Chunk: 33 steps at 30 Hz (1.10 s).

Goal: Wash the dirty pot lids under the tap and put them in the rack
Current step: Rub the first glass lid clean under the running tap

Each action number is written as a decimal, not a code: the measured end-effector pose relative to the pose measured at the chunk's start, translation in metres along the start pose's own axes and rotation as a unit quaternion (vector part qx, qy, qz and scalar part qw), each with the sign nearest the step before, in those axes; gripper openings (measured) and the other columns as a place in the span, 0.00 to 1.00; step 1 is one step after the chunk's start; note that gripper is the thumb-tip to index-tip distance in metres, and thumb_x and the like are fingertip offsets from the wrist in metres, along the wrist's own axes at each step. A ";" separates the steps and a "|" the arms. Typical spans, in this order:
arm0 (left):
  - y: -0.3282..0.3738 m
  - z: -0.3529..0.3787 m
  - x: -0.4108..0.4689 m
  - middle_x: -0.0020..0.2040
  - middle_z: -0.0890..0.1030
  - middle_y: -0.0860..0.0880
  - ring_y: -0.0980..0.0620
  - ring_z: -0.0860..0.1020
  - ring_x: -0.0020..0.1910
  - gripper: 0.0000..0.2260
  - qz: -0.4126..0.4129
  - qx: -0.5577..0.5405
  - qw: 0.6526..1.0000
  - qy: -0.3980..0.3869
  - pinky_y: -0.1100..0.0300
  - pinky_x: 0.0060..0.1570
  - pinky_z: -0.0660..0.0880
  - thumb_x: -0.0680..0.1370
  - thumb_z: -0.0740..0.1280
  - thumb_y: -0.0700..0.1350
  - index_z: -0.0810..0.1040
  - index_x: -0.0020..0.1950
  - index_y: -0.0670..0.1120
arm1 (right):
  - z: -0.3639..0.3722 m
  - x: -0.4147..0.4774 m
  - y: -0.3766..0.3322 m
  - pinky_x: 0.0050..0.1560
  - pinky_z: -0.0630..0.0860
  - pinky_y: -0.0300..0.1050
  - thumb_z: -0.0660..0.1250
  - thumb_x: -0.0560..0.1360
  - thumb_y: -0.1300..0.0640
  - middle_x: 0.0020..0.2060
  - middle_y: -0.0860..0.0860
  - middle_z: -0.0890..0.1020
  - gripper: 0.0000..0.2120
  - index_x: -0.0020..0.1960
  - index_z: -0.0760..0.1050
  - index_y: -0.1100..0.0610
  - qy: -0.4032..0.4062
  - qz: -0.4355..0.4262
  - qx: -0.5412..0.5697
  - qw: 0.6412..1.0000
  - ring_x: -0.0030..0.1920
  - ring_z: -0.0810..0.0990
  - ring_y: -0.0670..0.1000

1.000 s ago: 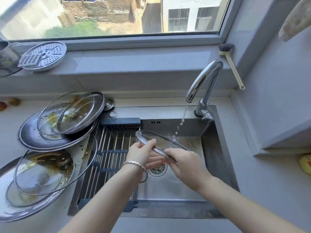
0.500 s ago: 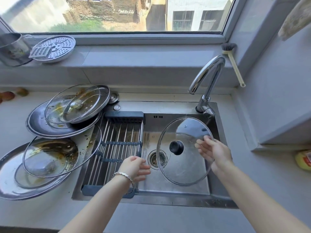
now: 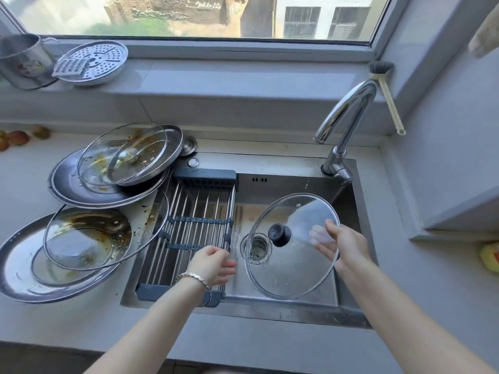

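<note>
Now right hand (image 3: 349, 248) pinches glass lid (image 3: 286, 265); left hand (image 3: 213, 261) hovers relaxed.

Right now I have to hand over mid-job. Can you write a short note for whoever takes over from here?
Right hand: pinches the right rim of the glass lid, tilted over the sink, knob towards the camera.
Left hand: open, holding nothing, over the right edge of the rack.
Tap: only a few drops falling.
Done: the held lid looks clear of grease.
Left: set it in the rack, then wash and rack the dirty lids, piled on the counter left of the sink. One of them overhangs the rack's left side.
</note>
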State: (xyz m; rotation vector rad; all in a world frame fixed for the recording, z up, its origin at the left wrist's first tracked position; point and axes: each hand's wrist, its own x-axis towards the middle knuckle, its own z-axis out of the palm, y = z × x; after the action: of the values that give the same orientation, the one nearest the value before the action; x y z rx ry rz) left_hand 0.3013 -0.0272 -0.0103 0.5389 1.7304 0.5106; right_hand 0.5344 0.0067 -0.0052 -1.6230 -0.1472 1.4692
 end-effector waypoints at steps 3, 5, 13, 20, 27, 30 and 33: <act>-0.005 -0.016 0.005 0.42 0.80 0.43 0.49 0.80 0.39 0.05 -0.002 -0.003 1.000 0.016 0.57 0.38 0.77 0.79 0.58 0.38 0.73 0.46 0.41 | 0.012 -0.001 0.004 0.31 0.81 0.43 0.64 0.76 0.63 0.42 0.60 0.81 0.04 0.50 0.73 0.63 -0.019 0.013 0.011 1.000 0.35 0.83 0.54; -0.008 -0.031 0.009 0.42 0.80 0.44 0.50 0.79 0.38 0.05 0.001 -0.002 0.999 0.035 0.58 0.37 0.76 0.79 0.58 0.38 0.73 0.45 0.42 | 0.027 0.001 0.011 0.31 0.81 0.42 0.64 0.77 0.63 0.37 0.59 0.82 0.02 0.46 0.73 0.62 -0.034 0.021 0.028 0.999 0.29 0.83 0.51; -0.027 -0.094 0.026 0.40 0.79 0.45 0.51 0.77 0.36 0.06 0.028 0.050 0.995 0.080 0.62 0.34 0.73 0.78 0.57 0.37 0.73 0.44 0.43 | 0.112 0.032 0.072 0.27 0.79 0.39 0.62 0.78 0.63 0.26 0.53 0.83 0.03 0.45 0.69 0.59 -0.081 0.062 0.055 0.993 0.25 0.81 0.48; -0.028 -0.116 0.043 0.38 0.79 0.48 0.53 0.78 0.37 0.08 0.047 0.078 0.994 0.063 0.65 0.32 0.72 0.78 0.58 0.38 0.72 0.42 0.47 | 0.172 0.066 0.112 0.31 0.80 0.39 0.62 0.78 0.60 0.26 0.51 0.83 0.05 0.44 0.68 0.57 -0.084 0.059 0.087 0.991 0.27 0.82 0.48; -0.027 -0.130 0.055 0.40 0.80 0.49 0.53 0.78 0.39 0.08 0.047 0.101 0.993 0.030 0.60 0.42 0.75 0.78 0.57 0.39 0.73 0.42 0.48 | 0.182 0.085 0.132 0.28 0.79 0.40 0.59 0.79 0.60 0.28 0.54 0.83 0.11 0.59 0.61 0.56 -0.065 0.086 0.073 0.991 0.30 0.83 0.51; -0.026 -0.132 0.058 0.39 0.80 0.50 0.53 0.78 0.37 0.08 0.049 0.098 0.994 0.022 0.57 0.46 0.75 0.77 0.57 0.37 0.73 0.42 0.47 | 0.177 0.078 0.131 0.33 0.77 0.42 0.59 0.79 0.56 0.31 0.52 0.76 0.07 0.56 0.67 0.56 -0.026 -0.010 -0.235 0.972 0.32 0.76 0.52; -0.025 -0.131 0.058 0.38 0.80 0.51 0.51 0.80 0.40 0.10 0.057 0.112 0.992 0.013 0.58 0.43 0.75 0.77 0.57 0.38 0.72 0.40 0.49 | 0.172 0.077 0.129 0.42 0.70 0.45 0.59 0.78 0.49 0.38 0.54 0.76 0.09 0.51 0.71 0.54 -0.022 -0.062 -0.464 0.883 0.41 0.75 0.56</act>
State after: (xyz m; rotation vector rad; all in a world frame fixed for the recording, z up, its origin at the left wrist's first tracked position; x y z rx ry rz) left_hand 0.1602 -0.0198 -0.0424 0.7976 1.8013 0.4066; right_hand 0.3521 0.0715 -0.1262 -2.2517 -1.1021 1.4064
